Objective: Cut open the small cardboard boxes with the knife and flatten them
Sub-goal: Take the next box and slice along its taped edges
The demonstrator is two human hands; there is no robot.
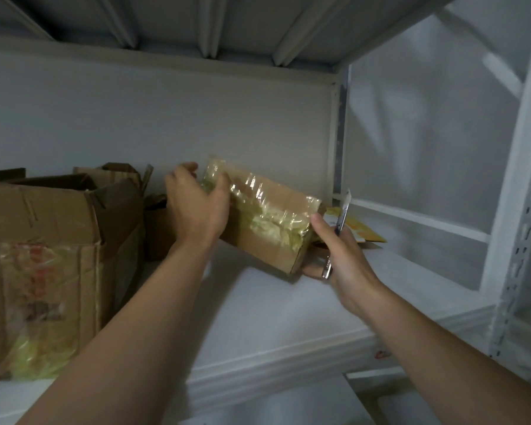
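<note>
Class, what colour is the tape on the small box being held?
Yellowish, glossy clear tape over the brown small box; shows best in the head view.

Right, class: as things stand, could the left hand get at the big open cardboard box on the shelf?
Probably yes: the big open box stands just left of the left hand, nothing between them, but that hand grips the small taped box and must let go first.

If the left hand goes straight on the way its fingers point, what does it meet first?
The left hand grips the small box, so the box comes first. Past the box end, its fingers point at the white back wall; depth there is unclear.
</note>
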